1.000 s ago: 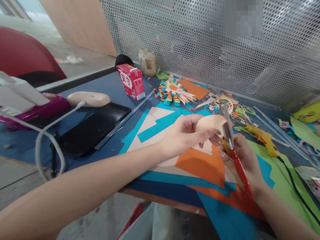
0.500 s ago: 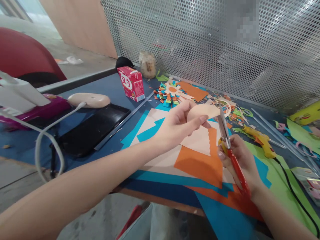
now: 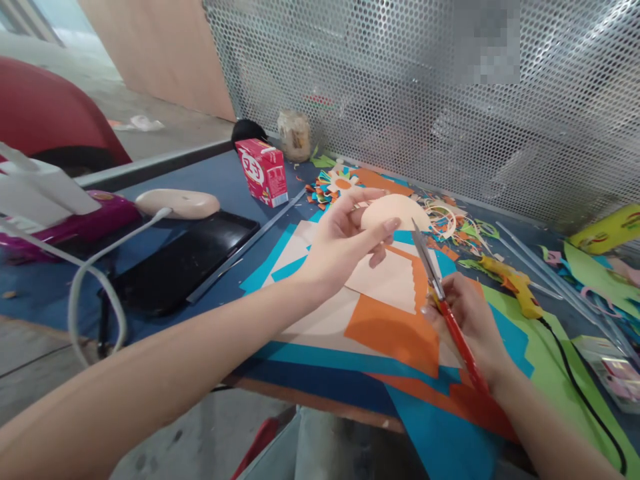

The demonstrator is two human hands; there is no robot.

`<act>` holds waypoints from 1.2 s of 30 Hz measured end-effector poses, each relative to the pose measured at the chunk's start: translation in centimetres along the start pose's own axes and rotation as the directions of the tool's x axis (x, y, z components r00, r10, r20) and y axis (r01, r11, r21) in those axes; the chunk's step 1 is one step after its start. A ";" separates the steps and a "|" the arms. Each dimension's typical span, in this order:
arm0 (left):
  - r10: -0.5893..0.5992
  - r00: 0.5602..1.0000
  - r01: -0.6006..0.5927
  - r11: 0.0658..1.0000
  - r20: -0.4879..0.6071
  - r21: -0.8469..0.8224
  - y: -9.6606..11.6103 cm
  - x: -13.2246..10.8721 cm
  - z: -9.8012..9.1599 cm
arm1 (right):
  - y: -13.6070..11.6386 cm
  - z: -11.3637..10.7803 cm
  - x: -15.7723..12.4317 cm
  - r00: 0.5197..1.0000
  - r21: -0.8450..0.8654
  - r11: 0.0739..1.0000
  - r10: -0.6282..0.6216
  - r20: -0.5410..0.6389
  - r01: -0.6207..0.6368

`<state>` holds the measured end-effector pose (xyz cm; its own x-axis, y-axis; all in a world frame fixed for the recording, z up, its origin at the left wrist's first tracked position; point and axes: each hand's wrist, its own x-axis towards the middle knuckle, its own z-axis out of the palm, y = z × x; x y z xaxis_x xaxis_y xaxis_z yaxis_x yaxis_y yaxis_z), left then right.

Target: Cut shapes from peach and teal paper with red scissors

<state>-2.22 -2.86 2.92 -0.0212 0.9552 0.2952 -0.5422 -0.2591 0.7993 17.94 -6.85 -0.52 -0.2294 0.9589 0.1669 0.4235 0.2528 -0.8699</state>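
Paper cutout (image 3: 395,210) being held up above the table (image 3: 210,180), pinched in left hand (image 3: 345,243): thumb pressing over its lower edge, fingers (image 3: 363,197) backing it from behind | cutout showing peach, domed top, straight bottom | right hand (image 3: 470,320) gripping red-handled scissors (image 3: 435,280), blades lying together, tip pointing just beside cutout's lower right edge | orange sheet (image 3: 395,330) lying underneath.

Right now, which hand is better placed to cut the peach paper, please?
Probably the right hand: it grips the scissors, blades aimed at the peach paper that the left hand pinches.
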 end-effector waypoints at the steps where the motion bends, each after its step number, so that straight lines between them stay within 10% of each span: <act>1: -0.013 1.000 0.013 0.999 0.002 -0.036 0.0 0.0 0.0 | 0.0 0.0 0.0 1.000 -0.004 1.000 0.012 0.008 -0.012; 36: 0.120 0.992 -0.121 0.992 0.034 0.030 -0.2 0.1 -0.2 | -0.4 -0.2 -0.1 0.995 -0.005 0.998 0.070 0.070 -0.070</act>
<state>-2.28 -2.63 2.67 -0.0582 0.9117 0.4067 -0.5101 -0.3774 0.7729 17.95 -7.00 -0.06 -0.2603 0.9628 0.0725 0.4425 0.1857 -0.8773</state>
